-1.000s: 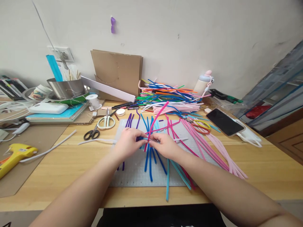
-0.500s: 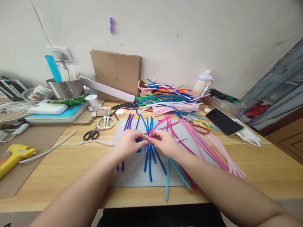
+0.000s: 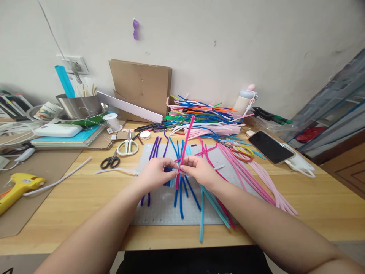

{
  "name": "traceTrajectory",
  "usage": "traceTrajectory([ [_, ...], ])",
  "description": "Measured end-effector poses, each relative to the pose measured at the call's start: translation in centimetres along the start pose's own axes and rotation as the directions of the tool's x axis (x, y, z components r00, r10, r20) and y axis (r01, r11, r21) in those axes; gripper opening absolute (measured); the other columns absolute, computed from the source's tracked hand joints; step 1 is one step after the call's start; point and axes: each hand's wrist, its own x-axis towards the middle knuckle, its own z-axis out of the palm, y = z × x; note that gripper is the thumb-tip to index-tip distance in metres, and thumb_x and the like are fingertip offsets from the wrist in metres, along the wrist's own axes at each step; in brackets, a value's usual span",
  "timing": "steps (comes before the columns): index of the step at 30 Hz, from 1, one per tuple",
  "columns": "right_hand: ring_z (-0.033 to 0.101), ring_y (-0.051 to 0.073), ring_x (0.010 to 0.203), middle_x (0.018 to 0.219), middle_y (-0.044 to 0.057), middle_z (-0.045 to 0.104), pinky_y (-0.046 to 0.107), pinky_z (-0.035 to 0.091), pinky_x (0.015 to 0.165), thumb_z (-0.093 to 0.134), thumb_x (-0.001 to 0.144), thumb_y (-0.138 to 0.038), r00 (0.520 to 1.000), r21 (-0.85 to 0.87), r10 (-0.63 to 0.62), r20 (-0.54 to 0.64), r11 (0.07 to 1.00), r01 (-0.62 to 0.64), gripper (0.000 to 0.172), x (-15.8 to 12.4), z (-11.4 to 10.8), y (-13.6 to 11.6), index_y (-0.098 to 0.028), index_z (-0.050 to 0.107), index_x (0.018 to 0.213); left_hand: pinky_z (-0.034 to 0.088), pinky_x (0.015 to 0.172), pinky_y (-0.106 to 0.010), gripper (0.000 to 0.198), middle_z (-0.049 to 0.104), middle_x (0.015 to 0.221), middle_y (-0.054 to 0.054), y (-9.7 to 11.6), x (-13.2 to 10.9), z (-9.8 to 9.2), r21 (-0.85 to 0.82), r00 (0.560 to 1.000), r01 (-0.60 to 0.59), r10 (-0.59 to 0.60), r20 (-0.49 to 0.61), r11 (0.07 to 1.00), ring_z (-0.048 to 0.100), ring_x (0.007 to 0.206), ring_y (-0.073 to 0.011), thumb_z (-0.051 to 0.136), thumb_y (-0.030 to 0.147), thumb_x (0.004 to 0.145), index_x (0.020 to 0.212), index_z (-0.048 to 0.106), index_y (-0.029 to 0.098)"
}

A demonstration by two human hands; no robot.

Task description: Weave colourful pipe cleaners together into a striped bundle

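Note:
A magenta pipe cleaner [image 3: 187, 139] stands nearly upright between my hands, its short lower end pointing down toward me. My right hand [image 3: 196, 171] pinches it with thumb and fingertips. My left hand [image 3: 158, 172] is closed at the same spot, thumb and fingertips meeting on the pipe cleaner. Beneath the hands, blue pipe cleaners [image 3: 180, 198] fan out over the grey cutting mat [image 3: 159, 213]. Purple pipe cleaners [image 3: 154, 146] lie left of them, light blue ones [image 3: 202, 217] to the right. The exact point of contact is partly hidden by the fingers.
White-handled scissors [image 3: 127, 147] and black-handled scissors [image 3: 110, 162] lie left of the mat. A yellow glue gun [image 3: 21, 188] rests at far left. Pink pipe cleaners [image 3: 256, 179] spread to the right, near a phone [image 3: 270, 147]. A mixed pipe cleaner pile [image 3: 205, 114] sits by the wall.
The magenta pipe cleaner has swung from a bent, rightward lean to nearly upright and straight, and its lower end now shows below my fingers. Both hands stay in about the same place.

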Motion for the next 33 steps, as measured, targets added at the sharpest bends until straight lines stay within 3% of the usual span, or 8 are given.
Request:
traceTrajectory([
  [8,0.061,0.012,0.063,0.066,-0.003,0.062,0.028,0.05,0.068,0.073,0.063,-0.033,1.0,0.058,0.005,-0.001,0.998,-0.005,0.026,0.11,-0.06,0.28,-0.016,0.056,0.073,0.043,0.061,-0.026,0.024,0.072,0.077,-0.002,0.32,0.09,-0.21,-0.011,0.994,0.107,-0.106,0.036,0.994,0.062,0.069,-0.0181,0.06,0.036,0.071,0.082,0.073,0.019],
  [13,0.061,0.012,0.061,0.065,-0.003,0.063,0.027,0.05,0.066,0.073,0.063,-0.033,0.999,0.092,0.042,0.005,0.995,-0.042,0.026,0.0,-0.01,-0.02,-0.016,0.058,0.073,0.045,0.063,-0.027,0.027,0.072,0.077,-0.003,0.23,0.09,-0.19,-0.033,0.988,0.145,-0.143,0.052,0.989,0.062,0.069,-0.0183,0.06,0.037,0.07,0.084,0.073,0.017],
  [20,0.061,0.012,0.062,0.065,-0.002,0.063,0.028,0.049,0.066,0.073,0.062,-0.035,0.999,0.07,0.042,0.001,0.997,-0.042,0.027,-0.01,-0.02,-0.05,-0.015,0.057,0.072,0.045,0.07,-0.027,0.029,0.073,0.082,-0.003,-0.01,0.09,-0.14,-0.027,0.993,0.1,-0.099,0.057,0.995,0.064,0.078,-0.0205,0.061,0.039,0.07,0.088,0.073,0.02],
  [25,0.06,0.012,0.064,0.066,-0.002,0.062,0.028,0.047,0.068,0.073,0.063,-0.034,1.0,0.039,0.03,0.003,0.999,-0.03,0.026,0.04,-0.04,0.19,-0.015,0.058,0.072,0.043,0.061,-0.026,0.025,0.072,0.074,-0.003,-0.05,0.07,-0.1,0.023,0.996,0.08,-0.081,0.04,0.996,0.063,0.067,-0.0185,0.06,0.037,0.071,0.08,0.074,0.019],
  [33,0.058,0.013,0.066,0.069,-0.001,0.061,0.03,0.046,0.07,0.072,0.064,-0.036,0.999,0.013,-0.038,0.028,0.999,0.037,0.025,0.17,-0.1,0.45,-0.016,0.058,0.071,0.044,0.065,-0.027,0.023,0.071,0.073,-0.002,0.23,-0.02,-0.14,0.069,0.999,0.034,-0.036,0.027,0.997,0.063,0.068,-0.0179,0.056,0.035,0.073,0.079,0.072,0.018],
])
